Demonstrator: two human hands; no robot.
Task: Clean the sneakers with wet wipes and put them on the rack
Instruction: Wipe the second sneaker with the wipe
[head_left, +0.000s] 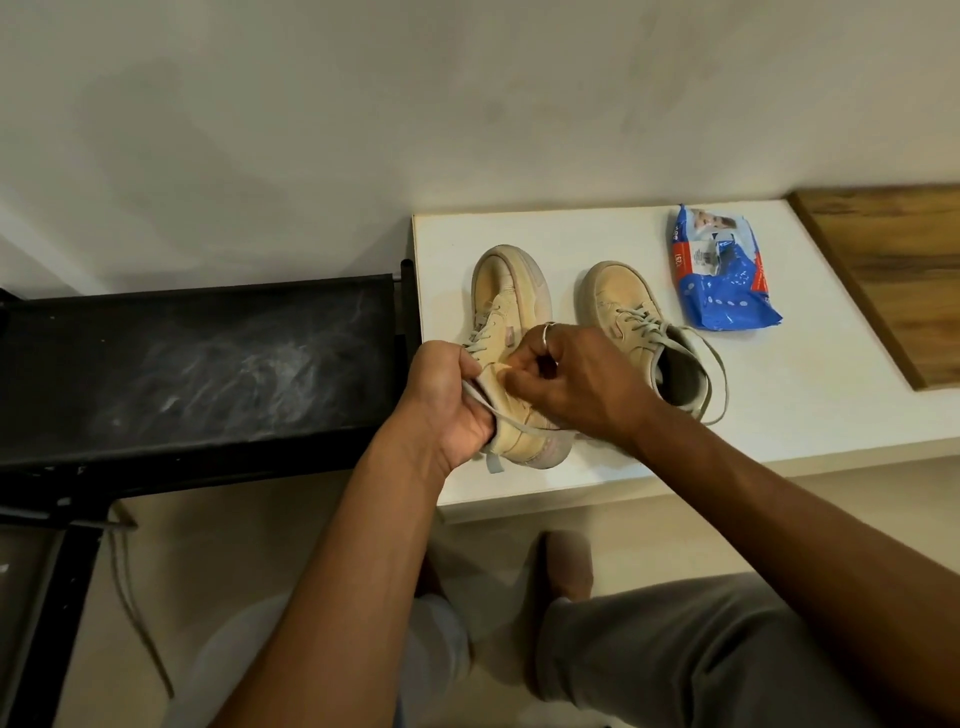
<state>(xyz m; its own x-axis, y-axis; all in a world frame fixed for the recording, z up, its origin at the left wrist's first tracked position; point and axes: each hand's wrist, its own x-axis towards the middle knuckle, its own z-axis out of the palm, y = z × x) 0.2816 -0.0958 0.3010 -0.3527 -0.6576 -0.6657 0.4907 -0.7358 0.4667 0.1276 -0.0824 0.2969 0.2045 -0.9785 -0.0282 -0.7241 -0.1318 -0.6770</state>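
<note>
**Figure.** Preparing the first shoe for wiping. The left hand is curled round the heel end of the held sneaker, with a loose lace trapped under its fingers. The right hand, fingers bent, pinches a pale part at the shoe's opening; whether this is tongue or lace cannot be told. The held sneaker lies toe away from the person on the white table. Just to its right stands the second sneaker, laces loose. Farther to its right lies the blue pack of wet wipes, and to its left, off the table, is the dusty black rack. No wipe shows in either hand, so cleaning seems not yet begun. For good work, the left hand should brace the heel while the right draws tongue and laces clear to expose the upper. A wipe taken from the pack is then best passed from toe to heel, the sole edge last.
</note>
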